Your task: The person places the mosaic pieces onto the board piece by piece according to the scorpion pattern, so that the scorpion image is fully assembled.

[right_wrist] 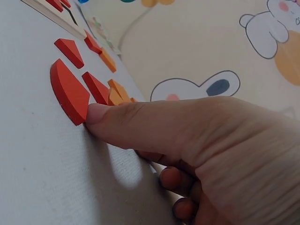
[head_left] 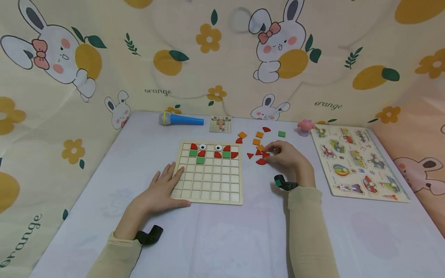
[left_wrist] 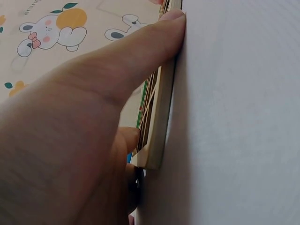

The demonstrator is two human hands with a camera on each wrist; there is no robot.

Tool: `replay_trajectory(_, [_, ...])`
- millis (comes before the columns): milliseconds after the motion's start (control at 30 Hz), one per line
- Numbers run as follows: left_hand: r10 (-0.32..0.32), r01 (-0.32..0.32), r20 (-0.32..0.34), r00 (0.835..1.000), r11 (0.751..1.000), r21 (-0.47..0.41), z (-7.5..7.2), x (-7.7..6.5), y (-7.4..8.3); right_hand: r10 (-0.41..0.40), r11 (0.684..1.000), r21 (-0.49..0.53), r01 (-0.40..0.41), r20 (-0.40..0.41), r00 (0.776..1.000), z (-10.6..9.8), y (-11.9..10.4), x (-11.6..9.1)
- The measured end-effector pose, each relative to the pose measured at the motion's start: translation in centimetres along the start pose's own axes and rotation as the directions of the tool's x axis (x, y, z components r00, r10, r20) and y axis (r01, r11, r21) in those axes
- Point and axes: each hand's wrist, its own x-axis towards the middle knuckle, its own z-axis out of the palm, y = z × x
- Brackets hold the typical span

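Note:
My left hand (head_left: pixel 158 194) lies with spread, straight fingers at the lower left corner of a wooden grid board (head_left: pixel 212 202). Its thumb (left_wrist: pixel 154 35) runs along the board's near edge. Red rounded pieces, green squares (head_left: pixel 200 160) and two round eye pieces (head_left: pixel 218 148) fill some of the upper cells. Right of the board, my right hand (head_left: pixel 286 156) reaches down among loose pieces, its thumb and index finger pinching a red piece (head_left: pixel 265 155). Its thumb tip overlaps the corner of a red rounded piece (right_wrist: pixel 69 93) in the right wrist view. Red triangles (head_left: pixel 250 156) and orange squares (head_left: pixel 256 142) lie around.
Behind the board are a blue toy microphone (head_left: pixel 185 120) and a small pattern card (head_left: pixel 220 124). A green square (head_left: pixel 281 134) and a pink figurine (head_left: pixel 305 127) stand farther right. A wooden picture puzzle (head_left: pixel 359 164) lies along the right side, on the white tablecloth (head_left: pixel 222 239).

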Motion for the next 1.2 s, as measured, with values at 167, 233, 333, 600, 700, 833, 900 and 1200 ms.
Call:
replay_trajectory(167, [0.002, -0.002, 0.001, 1.000, 1.000, -0.001, 0.0, 0.0, 0.0, -0.028, 0.999, -0.042, 0.028, 0.007, 1.000, -0.1, -0.1, 0.1])
replay_trajectory(233, [0.004, -0.004, 0.000, 1.000, 1.000, -0.004, 0.0, 0.0, -0.1, -0.042, 0.997, -0.064, 0.043, 0.008, 0.999, -0.1, -0.1, 0.3])
replay_trajectory(333, [0.003, -0.003, 0.001, 1.000, 1.000, -0.007, 0.0, -0.1, -0.2, -0.053, 0.995, -0.089, 0.053, 0.009, 0.999, -0.1, -0.1, 0.5])
replay_trajectory(600, [0.003, -0.003, 0.010, 1.000, 1.000, -0.006, 0.2, 0.1, -0.5, -0.129, 0.990, -0.062, 0.125, -0.063, 0.990, 0.8, -3.3, 1.0])
replay_trajectory(700, [0.000, 0.000, 0.008, 1.000, 1.000, -0.010, 0.2, 0.2, -0.5, -0.191, 0.981, -0.046, 0.188, -0.080, 0.978, 2.0, -6.2, 1.2])
replay_trajectory(833, [0.002, -0.002, -0.001, 1.000, 1.000, -0.005, 0.2, 0.1, -0.6, -0.294, 0.954, -0.075, 0.289, -0.064, 0.954, 4.9, -10.1, 1.5])
replay_trajectory(900, [0.003, -0.003, 0.000, 1.000, 1.000, -0.001, 0.1, 0.1, -0.7, -0.347, 0.934, -0.104, 0.342, -0.044, 0.937, 6.6, -11.7, 1.7])
replay_trajectory(1200, [0.022, -0.022, 0.001, 1.000, 1.000, 0.005, 0.2, -0.2, -1.1, -0.420, 0.895, -0.173, 0.412, -0.008, 0.908, 13.4, -16.2, 2.8])
